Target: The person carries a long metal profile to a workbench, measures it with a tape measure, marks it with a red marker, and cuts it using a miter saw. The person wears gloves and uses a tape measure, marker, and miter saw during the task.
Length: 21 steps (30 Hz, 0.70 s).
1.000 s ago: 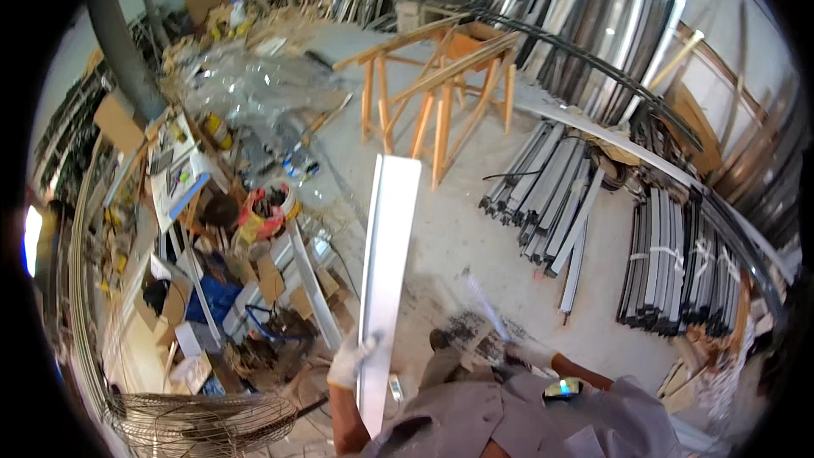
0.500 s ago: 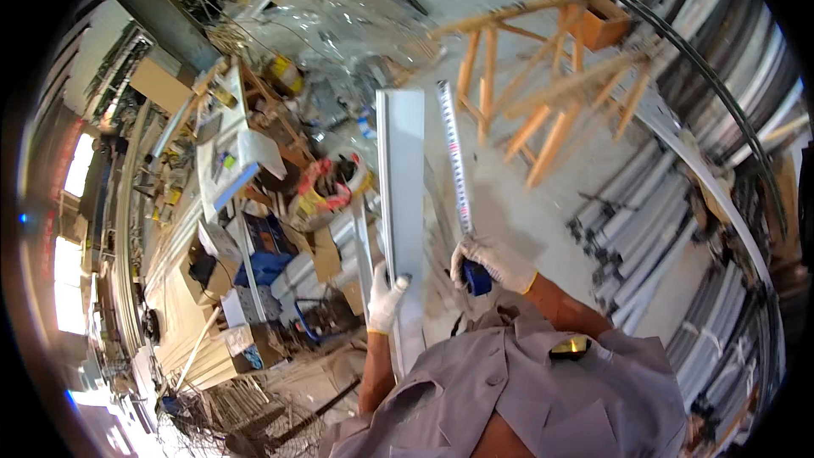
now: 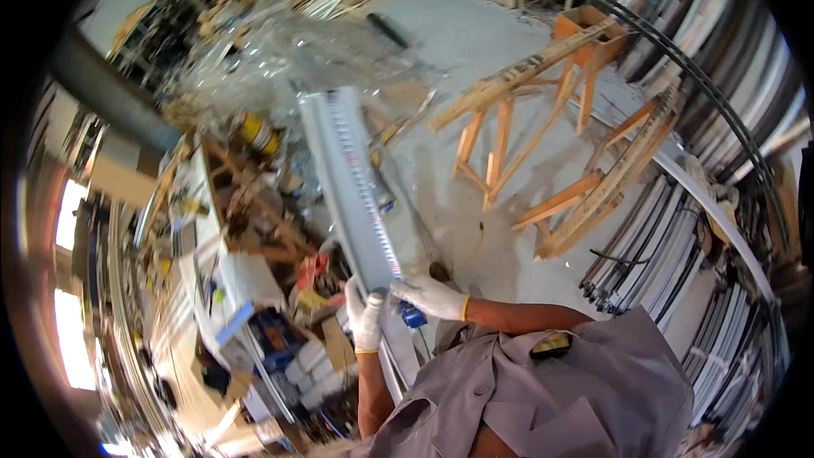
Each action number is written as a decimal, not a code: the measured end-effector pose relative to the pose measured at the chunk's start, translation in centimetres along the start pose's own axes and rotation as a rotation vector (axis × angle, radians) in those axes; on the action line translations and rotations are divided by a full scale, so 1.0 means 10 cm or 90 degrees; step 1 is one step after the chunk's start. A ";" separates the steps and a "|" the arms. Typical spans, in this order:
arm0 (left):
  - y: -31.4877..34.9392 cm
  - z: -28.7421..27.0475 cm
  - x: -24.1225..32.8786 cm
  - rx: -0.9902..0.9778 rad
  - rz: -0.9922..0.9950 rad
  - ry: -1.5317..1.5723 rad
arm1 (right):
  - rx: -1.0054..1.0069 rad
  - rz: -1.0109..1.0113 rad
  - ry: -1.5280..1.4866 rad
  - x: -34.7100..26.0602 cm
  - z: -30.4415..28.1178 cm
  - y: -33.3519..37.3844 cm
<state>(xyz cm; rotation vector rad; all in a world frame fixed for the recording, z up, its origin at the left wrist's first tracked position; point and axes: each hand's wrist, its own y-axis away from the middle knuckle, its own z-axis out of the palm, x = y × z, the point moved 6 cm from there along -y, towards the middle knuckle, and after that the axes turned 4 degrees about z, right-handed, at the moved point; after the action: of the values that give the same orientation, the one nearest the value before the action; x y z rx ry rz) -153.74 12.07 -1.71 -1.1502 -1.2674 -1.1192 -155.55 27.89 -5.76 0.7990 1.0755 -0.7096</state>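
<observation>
A long pale grey metal profile (image 3: 336,187) slants away from me, its lower end running down beside my shirt. White-gloved, my left hand (image 3: 365,320) is closed around its edge near my body. The blue tape measure (image 3: 413,315) is in my right hand (image 3: 434,298), also gloved, with fingers wrapped over the case. From it the white tape blade (image 3: 358,171) stretches out along the profile's face, almost to the far end. The two hands are nearly side by side. Whether the blade touches the profile along its length I cannot tell.
Wooden sawhorses (image 3: 500,131) stand on the concrete floor ahead and to the right. Bundled metal bars (image 3: 644,237) lie at the right. Clear plastic sheeting (image 3: 254,59) spreads at the far left. A cluttered bench (image 3: 203,229) and a red bag (image 3: 314,276) are on the left.
My right hand has brought the tape measure left, so its blade now overlies the profile instead of hanging beside it. The profile's far end has swung left in view.
</observation>
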 end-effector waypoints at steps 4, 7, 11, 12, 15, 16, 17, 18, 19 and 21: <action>-1.63 -0.19 0.46 0.036 0.110 0.012 | 0.007 0.016 0.079 -0.46 -0.26 -0.98; -2.68 -0.17 0.88 0.015 0.127 0.109 | 0.083 -0.130 0.219 -1.07 -0.55 -1.48; -4.10 -0.33 0.76 0.045 0.134 0.159 | 0.140 0.038 0.103 -1.38 -1.13 -2.29; -4.40 -0.32 0.81 0.031 0.124 0.183 | 0.147 0.053 0.102 -1.46 -1.28 -2.49; -5.25 -0.08 0.85 0.025 0.095 0.188 | 0.170 0.030 0.150 -1.46 -1.77 -3.08; -5.51 -0.03 0.86 0.028 0.087 0.182 | 0.139 0.035 0.123 -1.54 -1.91 -3.24; -5.76 0.03 0.86 0.032 0.079 0.177 | 0.121 0.061 0.129 -1.62 -2.06 -3.40; -5.99 0.17 0.98 -0.047 0.097 0.213 | 0.100 0.077 0.128 -1.71 -2.20 -3.59; -6.26 0.28 1.10 -0.045 0.121 0.210 | 0.080 0.088 0.135 -1.90 -2.35 -3.80; -6.67 0.47 1.24 -0.046 0.145 0.192 | 0.083 0.107 0.178 -2.15 -2.63 -4.20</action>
<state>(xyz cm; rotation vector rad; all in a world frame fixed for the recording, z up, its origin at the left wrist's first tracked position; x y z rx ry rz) -220.49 10.16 11.00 -1.1002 -0.8487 -1.1241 -209.34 30.19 -1.36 1.1114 1.2035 -0.5398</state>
